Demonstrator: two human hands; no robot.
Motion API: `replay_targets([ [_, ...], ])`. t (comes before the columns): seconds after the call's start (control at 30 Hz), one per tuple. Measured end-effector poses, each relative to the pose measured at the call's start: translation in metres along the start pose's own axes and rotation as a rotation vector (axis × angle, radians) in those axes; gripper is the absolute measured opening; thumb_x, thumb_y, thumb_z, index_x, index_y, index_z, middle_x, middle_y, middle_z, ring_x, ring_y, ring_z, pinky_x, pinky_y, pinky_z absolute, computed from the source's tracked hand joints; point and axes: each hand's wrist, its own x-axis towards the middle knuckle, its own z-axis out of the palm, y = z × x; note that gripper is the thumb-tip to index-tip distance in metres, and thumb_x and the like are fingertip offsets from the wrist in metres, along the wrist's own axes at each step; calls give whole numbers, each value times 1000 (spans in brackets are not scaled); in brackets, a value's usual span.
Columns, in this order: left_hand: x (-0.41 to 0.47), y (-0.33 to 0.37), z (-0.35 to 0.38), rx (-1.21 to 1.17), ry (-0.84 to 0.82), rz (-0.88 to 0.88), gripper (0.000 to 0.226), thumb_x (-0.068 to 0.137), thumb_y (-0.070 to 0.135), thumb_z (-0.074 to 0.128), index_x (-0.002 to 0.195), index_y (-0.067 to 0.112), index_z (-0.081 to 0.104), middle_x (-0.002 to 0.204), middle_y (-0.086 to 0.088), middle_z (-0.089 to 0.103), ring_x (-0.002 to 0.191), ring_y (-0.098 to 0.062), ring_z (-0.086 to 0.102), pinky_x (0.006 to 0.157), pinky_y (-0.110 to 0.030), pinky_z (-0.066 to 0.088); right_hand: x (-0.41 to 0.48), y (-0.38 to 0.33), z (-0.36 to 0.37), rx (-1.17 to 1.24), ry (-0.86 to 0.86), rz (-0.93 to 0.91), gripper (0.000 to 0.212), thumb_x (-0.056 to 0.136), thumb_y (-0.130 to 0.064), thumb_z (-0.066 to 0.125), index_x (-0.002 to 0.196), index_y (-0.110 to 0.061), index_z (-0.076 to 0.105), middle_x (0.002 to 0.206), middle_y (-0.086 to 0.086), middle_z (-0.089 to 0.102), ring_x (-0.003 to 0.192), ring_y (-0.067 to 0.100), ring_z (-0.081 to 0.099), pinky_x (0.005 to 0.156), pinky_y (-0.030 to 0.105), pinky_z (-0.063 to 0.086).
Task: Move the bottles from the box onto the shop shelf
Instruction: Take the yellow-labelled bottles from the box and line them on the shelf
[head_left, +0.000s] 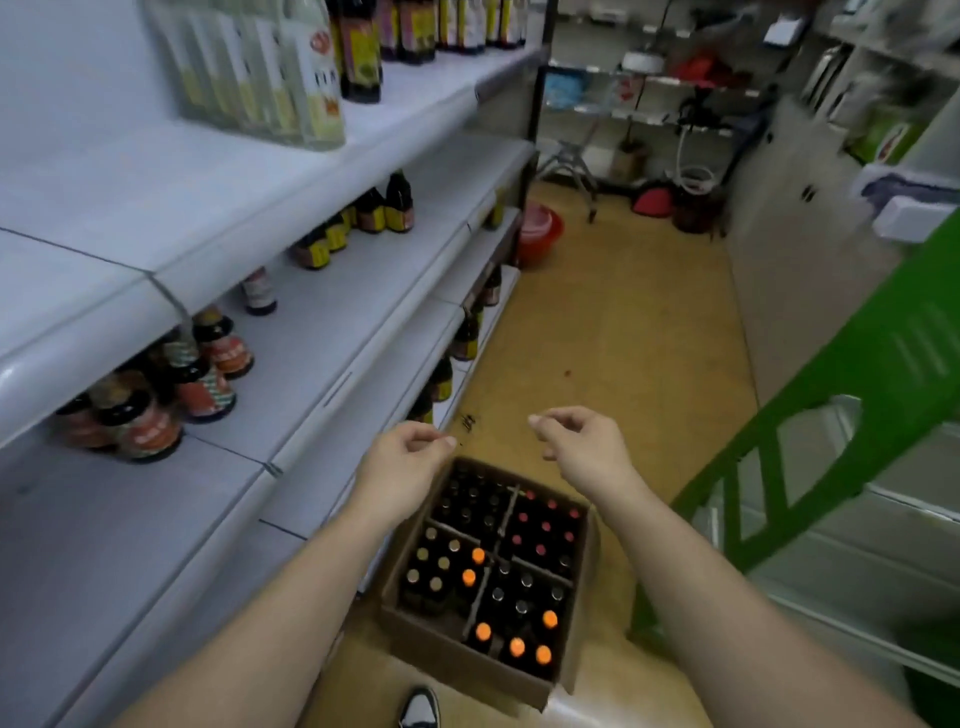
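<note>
A cardboard box (415, 631) stands on the floor below me, split by dividers into four compartments. Several dark bottles (524, 603) with orange, red, gold and black caps stand upright in it. My left hand (408, 457) hovers above the box's far left corner, fingers loosely curled and holding nothing. My right hand (576, 441) hangs above the far right corner, also loosely curled and empty. The white shop shelf (291, 332) runs along my left with dark sauce bottles (150, 415) standing on it.
The top shelf carries pale bottles (291, 88) and dark ones. A green plastic frame (810, 441) stands at my right. A red bucket (540, 234) sits on the yellow floor further along the aisle. My shoe (421, 709) shows near the box.
</note>
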Motion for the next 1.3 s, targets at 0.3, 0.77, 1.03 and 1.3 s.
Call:
replay_targets([
  [0.3,137,-105,26,132,-105,-181,26,97,37,68,117,21,66,101,10,65,91,-7,62,74,-25,48,118,96,71,-10,-27,269,22,95,-36,72,111,-21,70,91,3,75,84,23,74,60,29,55],
  [0.77,240,-380,111,299,-173,-355,10,95,39,68,98,40,58,94,20,63,91,-4,61,86,-36,55,220,346,243,-206,-269,433,16,97,-30,69,112,-28,67,69,-6,71,69,15,69,64,33,55],
  [1.03,276,-535,154,438,-211,-392,24,98,34,64,122,32,65,109,6,72,93,-13,65,75,-29,53,248,488,337,-359,-388,445,31,94,-43,63,123,-32,64,105,-4,72,85,21,69,71,33,54],
  [1.3,303,-612,177,518,-284,-431,54,92,41,66,144,43,49,132,9,66,118,-19,62,93,-37,54,259,552,398,-441,-408,425,49,95,-46,61,140,-48,40,116,-3,71,97,22,68,80,42,58],
])
